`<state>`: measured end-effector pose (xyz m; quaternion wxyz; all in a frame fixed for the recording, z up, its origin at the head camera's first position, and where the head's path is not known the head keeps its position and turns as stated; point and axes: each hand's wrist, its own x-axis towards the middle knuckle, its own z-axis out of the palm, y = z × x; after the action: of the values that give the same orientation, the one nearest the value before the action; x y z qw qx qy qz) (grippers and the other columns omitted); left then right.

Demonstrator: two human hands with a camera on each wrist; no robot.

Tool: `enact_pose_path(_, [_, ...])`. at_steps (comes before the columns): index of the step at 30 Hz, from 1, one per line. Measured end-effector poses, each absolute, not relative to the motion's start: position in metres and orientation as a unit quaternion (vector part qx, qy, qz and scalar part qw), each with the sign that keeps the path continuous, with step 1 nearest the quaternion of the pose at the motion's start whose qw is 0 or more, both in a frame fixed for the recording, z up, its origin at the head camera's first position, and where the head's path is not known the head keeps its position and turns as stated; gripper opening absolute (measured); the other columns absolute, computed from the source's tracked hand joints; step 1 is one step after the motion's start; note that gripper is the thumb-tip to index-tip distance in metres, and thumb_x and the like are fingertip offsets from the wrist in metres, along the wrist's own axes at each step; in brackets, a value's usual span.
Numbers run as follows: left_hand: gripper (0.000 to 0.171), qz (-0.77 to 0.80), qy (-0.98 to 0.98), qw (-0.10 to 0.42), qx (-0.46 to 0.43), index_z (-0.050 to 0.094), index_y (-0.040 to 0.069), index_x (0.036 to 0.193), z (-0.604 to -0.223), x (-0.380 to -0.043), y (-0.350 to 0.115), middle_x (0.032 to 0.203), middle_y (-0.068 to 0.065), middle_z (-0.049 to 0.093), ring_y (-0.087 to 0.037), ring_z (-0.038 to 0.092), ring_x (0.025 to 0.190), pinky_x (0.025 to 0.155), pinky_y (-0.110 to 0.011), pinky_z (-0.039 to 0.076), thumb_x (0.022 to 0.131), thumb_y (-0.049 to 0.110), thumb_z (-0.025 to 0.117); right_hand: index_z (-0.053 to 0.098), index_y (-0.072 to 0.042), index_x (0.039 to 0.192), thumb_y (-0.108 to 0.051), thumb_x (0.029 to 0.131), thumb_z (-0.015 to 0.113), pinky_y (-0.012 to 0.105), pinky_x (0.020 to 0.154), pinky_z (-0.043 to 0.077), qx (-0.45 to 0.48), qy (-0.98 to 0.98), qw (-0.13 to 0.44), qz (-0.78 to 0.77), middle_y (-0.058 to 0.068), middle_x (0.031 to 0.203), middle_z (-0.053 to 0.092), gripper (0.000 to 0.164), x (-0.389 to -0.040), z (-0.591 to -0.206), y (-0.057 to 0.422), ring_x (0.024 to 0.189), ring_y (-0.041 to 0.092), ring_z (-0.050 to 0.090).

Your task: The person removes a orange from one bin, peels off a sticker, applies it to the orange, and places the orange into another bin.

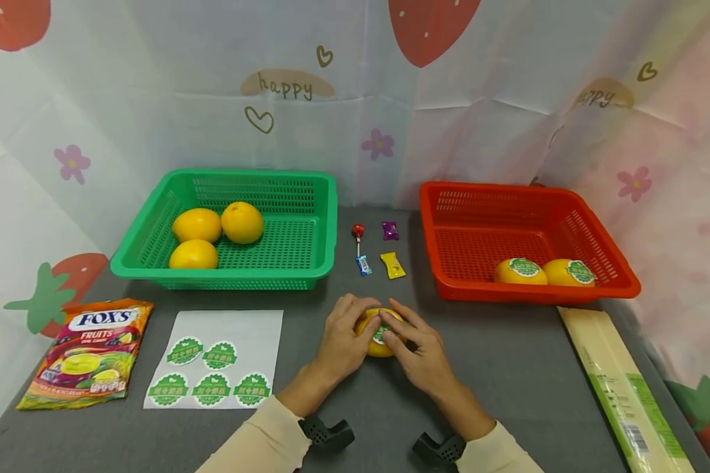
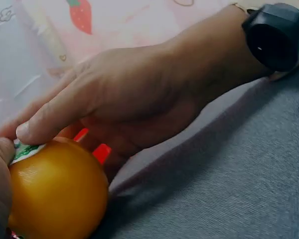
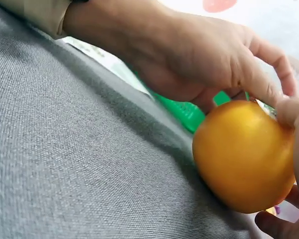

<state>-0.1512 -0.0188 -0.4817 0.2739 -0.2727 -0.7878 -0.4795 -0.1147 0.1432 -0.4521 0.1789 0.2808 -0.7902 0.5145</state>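
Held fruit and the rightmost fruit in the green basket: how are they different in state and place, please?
The held fruit bears a green-and-white sticker; no sticker shows on the basket fruit.
The left grip and right grip are both on the held fruit; neither touches the basket fruit.
The held fruit is outside the green basket, the basket fruit inside it.
Both are rounded and yellow-orange.

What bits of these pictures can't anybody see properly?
Head view: part of the green sticker on the orange, covered by the left hand and right hand.
Head view: the near end of the long packet, cut off by the bottom edge.
Head view: fine print on the FOX'S candy bag, too small.
Left wrist view: much of the left hand, cut off by the left edge.
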Motion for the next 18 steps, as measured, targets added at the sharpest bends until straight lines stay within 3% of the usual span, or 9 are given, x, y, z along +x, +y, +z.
enact_pose_path(7, [0.030, -0.480, -0.780, 0.253, -0.310, 0.070, 0.005, 0.118, -0.493, -0.149, -0.020, 0.110, -0.015, 0.057, -0.027, 0.053, 0.099, 0.080, -0.039, 0.048, 0.088, 0.007, 0.069, 0.060, 0.013, 0.120, 0.011, 0.086, 0.064, 0.018, 0.094, 0.040, 0.252, -0.797, 0.161, 0.524, 0.029, 0.128, 0.053, 0.035, -0.115, -0.458, 0.144, 0.115, 0.044, 0.053])
enact_pose_path(11, [0.034, -0.500, -0.771, 0.226, -0.325, 0.067, 0.005, 0.122, -0.498, -0.149, -0.022, 0.126, -0.016, 0.056, -0.029, 0.054, 0.116, 0.094, -0.044, 0.045, 0.089, 0.010, 0.068, 0.056, 0.013, 0.125, 0.010, 0.089, 0.060, 0.019, 0.092, 0.042, 0.244, -0.791, 0.128, 0.547, 0.028, 0.132, 0.051, 0.036, -0.115, -0.459, 0.146, 0.119, 0.041, 0.050])
enact_pose_path(18, [0.033, -0.531, -0.752, 0.202, -0.334, 0.068, 0.003, 0.121, -0.501, -0.155, -0.026, 0.125, -0.016, 0.060, -0.026, 0.057, 0.116, 0.095, -0.039, 0.045, 0.091, 0.017, 0.069, 0.052, 0.011, 0.131, 0.008, 0.095, 0.051, 0.020, 0.102, 0.033, 0.237, -0.763, 0.071, 0.598, 0.028, 0.138, 0.045, 0.035, -0.126, -0.475, 0.155, 0.129, 0.040, 0.041])
